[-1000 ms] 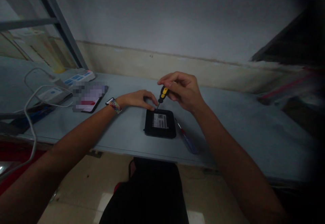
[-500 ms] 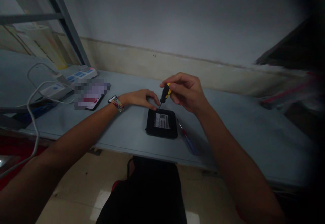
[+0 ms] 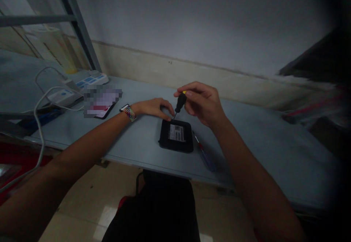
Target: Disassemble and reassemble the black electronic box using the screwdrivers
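Observation:
A small black device (image 3: 176,136) with a white label lies flat on the pale blue table (image 3: 137,139). My right hand (image 3: 201,103) grips a black and yellow screwdriver (image 3: 180,103) upright, its tip at the device's far left corner. My left hand (image 3: 153,107) rests on the table with its fingertips pressed on that same corner. A striped watch band (image 3: 128,112) circles my left wrist.
A second screwdriver (image 3: 204,152) with a blue handle lies just right of the device. A phone (image 3: 100,101) and a white power strip (image 3: 79,84) with white cables (image 3: 41,125) sit at the far left. A metal shelf post (image 3: 79,30) rises behind them.
The screwdriver has turned in my right fingers, so less yellow shows on its handle. Both hands stay at the device's corner; the view has shifted slightly.

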Demonstrator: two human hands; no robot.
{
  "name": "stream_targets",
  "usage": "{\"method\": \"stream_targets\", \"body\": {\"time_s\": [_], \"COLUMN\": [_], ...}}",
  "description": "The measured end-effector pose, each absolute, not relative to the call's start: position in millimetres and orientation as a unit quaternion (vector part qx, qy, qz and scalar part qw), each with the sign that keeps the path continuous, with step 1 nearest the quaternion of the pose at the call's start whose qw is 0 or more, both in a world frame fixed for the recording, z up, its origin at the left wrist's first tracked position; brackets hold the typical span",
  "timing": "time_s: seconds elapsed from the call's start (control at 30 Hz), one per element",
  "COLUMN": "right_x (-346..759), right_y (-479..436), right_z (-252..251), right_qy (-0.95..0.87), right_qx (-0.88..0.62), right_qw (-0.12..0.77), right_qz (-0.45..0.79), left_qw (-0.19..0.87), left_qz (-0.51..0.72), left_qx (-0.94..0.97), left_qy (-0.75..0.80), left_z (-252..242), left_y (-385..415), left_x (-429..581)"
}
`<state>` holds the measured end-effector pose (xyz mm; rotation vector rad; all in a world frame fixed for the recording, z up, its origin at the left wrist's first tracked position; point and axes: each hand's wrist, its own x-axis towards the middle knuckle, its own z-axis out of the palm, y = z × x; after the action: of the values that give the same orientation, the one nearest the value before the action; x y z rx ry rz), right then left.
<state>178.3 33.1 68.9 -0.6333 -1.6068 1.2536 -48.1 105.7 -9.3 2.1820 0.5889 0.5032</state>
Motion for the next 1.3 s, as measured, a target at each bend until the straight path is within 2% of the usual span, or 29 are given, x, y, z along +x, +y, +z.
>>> {"method": "stream_targets", "body": {"time_s": [0.13,0.4,0.57,0.73,0.87,1.03,1.17,1.3], "right_x": [181,177,182,185,190,189,177,167], "right_y": [36,35,31,28,29,34,36,38], "right_z": [69,72,76,76,78,66,45,31], "right_qy": [-0.674,-0.657,-0.666,-0.708,-0.715,-0.634,-0.629,-0.614], "right_qx": [-0.268,-0.273,-0.263,-0.301,-0.287,-0.276,-0.302,-0.313], "right_qw": [0.5,0.511,0.456,0.401,0.455,0.558,0.534,0.531], "right_qz": [0.473,0.482,0.529,0.498,0.446,0.459,0.478,0.493], "left_qw": [0.399,0.405,0.401,0.424,0.483,0.533,0.564,0.543], "left_qz": [0.202,0.196,0.195,0.201,0.22,0.297,0.312,0.304], "left_qx": [0.865,0.859,0.86,0.852,0.814,0.752,0.719,0.732], "left_qy": [0.228,0.246,0.247,0.233,0.235,0.252,0.26,0.277], "left_z": [-8,-6,-5,-4,-3,-13,-24,-28], "left_y": [105,103,101,102,106,120,130,133], "left_x": [-48,-48,-48,-47,-52,-57,-56,-55]}}
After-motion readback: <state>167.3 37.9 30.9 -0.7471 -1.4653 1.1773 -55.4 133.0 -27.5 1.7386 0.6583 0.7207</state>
